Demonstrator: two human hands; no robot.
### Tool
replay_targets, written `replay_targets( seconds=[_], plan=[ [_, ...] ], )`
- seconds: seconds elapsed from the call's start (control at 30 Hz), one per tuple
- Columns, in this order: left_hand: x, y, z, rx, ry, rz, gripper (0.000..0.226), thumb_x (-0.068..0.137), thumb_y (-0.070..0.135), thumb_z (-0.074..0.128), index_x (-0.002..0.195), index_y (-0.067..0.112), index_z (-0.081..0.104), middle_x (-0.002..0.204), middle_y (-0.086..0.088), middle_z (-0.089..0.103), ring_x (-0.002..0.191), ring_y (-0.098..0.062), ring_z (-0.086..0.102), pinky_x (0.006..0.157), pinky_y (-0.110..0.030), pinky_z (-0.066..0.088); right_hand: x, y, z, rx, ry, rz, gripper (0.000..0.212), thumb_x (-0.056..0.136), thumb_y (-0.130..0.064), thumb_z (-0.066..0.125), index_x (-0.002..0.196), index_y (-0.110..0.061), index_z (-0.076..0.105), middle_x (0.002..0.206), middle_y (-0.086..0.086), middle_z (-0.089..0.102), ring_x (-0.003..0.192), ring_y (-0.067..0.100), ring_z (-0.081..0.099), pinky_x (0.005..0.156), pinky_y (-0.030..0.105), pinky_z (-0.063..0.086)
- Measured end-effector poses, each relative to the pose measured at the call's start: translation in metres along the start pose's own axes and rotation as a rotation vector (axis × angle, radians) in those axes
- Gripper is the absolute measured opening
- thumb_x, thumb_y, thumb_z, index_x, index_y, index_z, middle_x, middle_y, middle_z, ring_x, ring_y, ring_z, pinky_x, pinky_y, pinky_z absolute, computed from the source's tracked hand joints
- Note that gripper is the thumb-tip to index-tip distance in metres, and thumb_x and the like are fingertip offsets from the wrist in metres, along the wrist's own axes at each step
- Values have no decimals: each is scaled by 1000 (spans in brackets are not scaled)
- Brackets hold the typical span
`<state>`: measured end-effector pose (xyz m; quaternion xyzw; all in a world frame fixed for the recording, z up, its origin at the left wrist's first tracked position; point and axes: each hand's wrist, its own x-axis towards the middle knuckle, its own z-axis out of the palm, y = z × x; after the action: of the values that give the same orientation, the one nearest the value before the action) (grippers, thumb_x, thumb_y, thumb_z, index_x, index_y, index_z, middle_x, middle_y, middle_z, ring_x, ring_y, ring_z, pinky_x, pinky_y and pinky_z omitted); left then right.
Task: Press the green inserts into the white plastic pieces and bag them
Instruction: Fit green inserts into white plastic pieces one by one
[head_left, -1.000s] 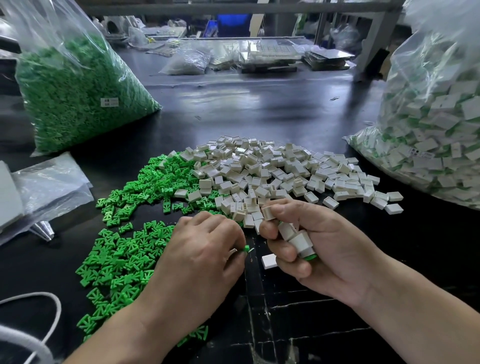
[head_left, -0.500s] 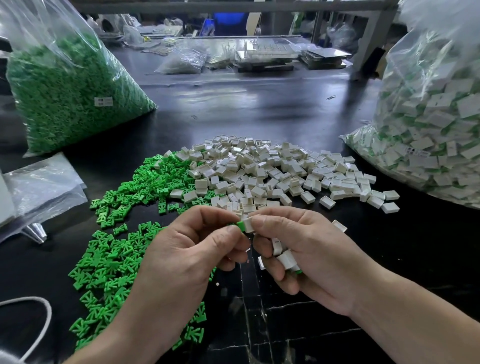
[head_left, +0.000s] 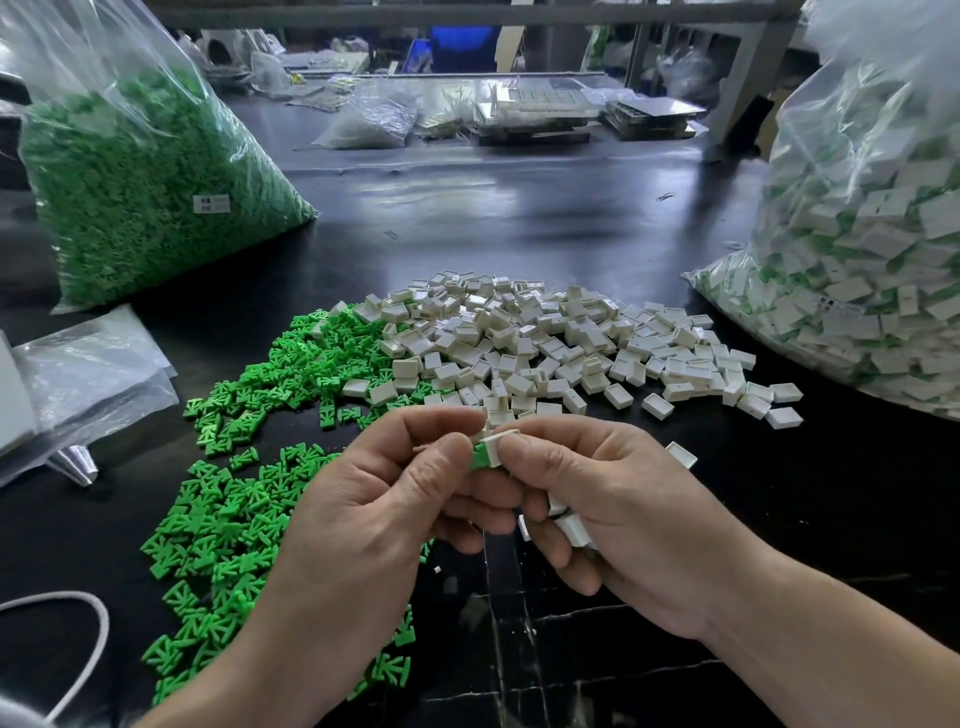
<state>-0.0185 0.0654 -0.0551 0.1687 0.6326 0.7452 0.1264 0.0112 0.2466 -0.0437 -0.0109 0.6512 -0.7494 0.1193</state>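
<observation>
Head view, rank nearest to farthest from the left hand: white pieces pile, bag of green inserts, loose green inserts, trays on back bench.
1. Loose green inserts: on the table under and left of the left hand.
2. White pieces pile: just beyond the hand, centre.
3. Bag of green inserts: far left, behind the loose ones.
4. Trays: back bench, farthest.

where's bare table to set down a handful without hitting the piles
Free: the black table behind the white pieces, between the green bag and the white bag; also the strip right of the right hand. Crowded: loose green inserts left of the left hand, white pieces ahead.
</observation>
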Motion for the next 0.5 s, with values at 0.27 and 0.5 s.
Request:
replay_targets(
  seconds=[0.27, 0.5],
  plan=[
    [1, 1, 3, -366, -220, -123, 43, 86, 34, 71, 122, 11, 64, 85, -17, 73, 69, -24, 70, 56, -28, 54, -3, -2, 1, 117, -102, 62, 35, 91, -36, 63, 100, -2, 66, 62, 2, 59, 44, 8, 49, 35, 20, 34],
    [0, -4, 6, -540, -193, -207, 35, 78, 28, 80, 107, 10, 70, 71, -17, 71, 56, -24, 69, 50, -29, 55, -3, -3, 7, 125, -164, 80, 43, 94, -33, 62, 105, 8, 60, 61, 2, 62, 46, 9, 53, 35, 19, 31]
  ],
)
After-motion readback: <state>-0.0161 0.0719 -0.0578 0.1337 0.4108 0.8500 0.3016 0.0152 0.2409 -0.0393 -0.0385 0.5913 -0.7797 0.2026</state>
